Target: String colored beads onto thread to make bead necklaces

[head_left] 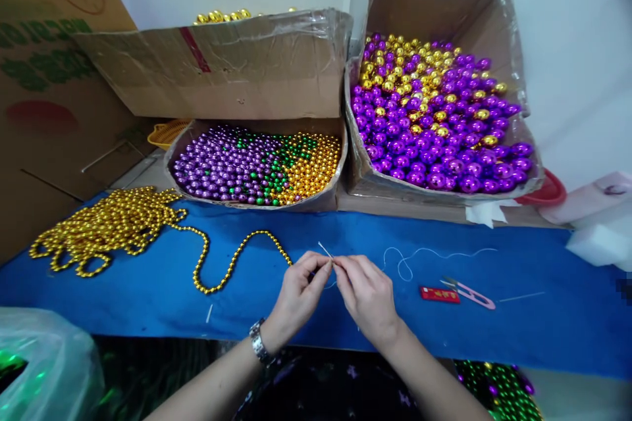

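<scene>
My left hand [302,284] and my right hand [368,288] meet fingertip to fingertip above the blue cloth [316,323], each closed in a pinch. A short, stiff-looking pale thread end [324,249] pokes up from between them. Beyond my right hand, a loose white thread [405,268] curls over the cloth. A strand of gold beads [232,268] winds from a heaped pile of gold bead strands [121,223] to my left hand; its end is hidden behind the fingers. Nearest on the right are a small red packet [439,295] and pink-handled thread snips [474,295].
Behind the cloth stand a carton of purple, green and gold beads [170,168] and a taller carton of large purple and gold beads [356,138]. A red basin [548,189] is at the right. A translucent bag [59,355] fills the lower left.
</scene>
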A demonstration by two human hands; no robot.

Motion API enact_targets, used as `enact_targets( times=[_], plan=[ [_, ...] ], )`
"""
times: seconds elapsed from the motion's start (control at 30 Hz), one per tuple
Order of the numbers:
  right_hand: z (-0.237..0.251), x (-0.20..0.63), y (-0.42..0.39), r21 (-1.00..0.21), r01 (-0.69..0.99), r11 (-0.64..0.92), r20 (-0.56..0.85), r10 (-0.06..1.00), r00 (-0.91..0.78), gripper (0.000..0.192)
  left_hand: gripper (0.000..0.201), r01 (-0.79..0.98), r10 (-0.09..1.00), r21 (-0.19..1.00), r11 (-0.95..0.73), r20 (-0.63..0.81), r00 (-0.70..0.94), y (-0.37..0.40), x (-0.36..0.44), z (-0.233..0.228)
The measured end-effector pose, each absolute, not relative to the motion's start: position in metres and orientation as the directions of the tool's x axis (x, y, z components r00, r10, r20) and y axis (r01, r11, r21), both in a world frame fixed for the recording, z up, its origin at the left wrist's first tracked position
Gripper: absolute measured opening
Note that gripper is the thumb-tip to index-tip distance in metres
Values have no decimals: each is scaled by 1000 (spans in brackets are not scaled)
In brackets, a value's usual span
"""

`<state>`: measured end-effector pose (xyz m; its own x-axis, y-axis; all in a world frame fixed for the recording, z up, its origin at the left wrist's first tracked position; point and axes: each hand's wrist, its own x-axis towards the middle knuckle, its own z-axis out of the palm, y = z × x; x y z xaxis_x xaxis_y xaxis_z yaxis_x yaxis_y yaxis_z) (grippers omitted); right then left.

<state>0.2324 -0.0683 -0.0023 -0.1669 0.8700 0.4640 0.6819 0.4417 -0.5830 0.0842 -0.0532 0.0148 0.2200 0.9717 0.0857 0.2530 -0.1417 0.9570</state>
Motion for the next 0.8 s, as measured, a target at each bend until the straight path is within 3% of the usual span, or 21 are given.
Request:
enact_targets(
  times=[0.1, 0.2, 0.4, 0.57, 0.7, 0.77, 0.8],
  plan=[
    [-1, 230, -68, -675, 630, 385, 403, 907, -123, 22, 18, 307, 953, 913, -267, 204, 222, -55, 87, 12],
    [0, 230, -67, -778, 550, 304, 324, 944, -63, 20, 18, 354, 949, 886, -298, 233, 215, -55, 88, 9],
    [10, 239, -54, -984, 148, 96, 99, 995, 15, 18, 26, 380, 974, 918, -110, 24, 225, -47, 81, 11],
    [26, 243, -50, -981, -193, 24, 10, 997, 74, 14, 29, 373, 926, 916, -145, -7, 377, -37, 71, 17],
    [41, 248, -49, -861, -506, 47, -21, 992, 128, 10, 32, 446, 867, 874, -191, -62, 494, -28, 56, 17],
    [42, 249, -49, -855, -493, 164, 60, 974, 220, 8, 32, 490, 858, 843, -224, -68, 510, -26, 49, 17],
    [41, 249, -50, -902, -365, 230, 141, 957, 253, 7, 30, 501, 858, 831, -240, -61, 511, -26, 46, 18]
  ],
)
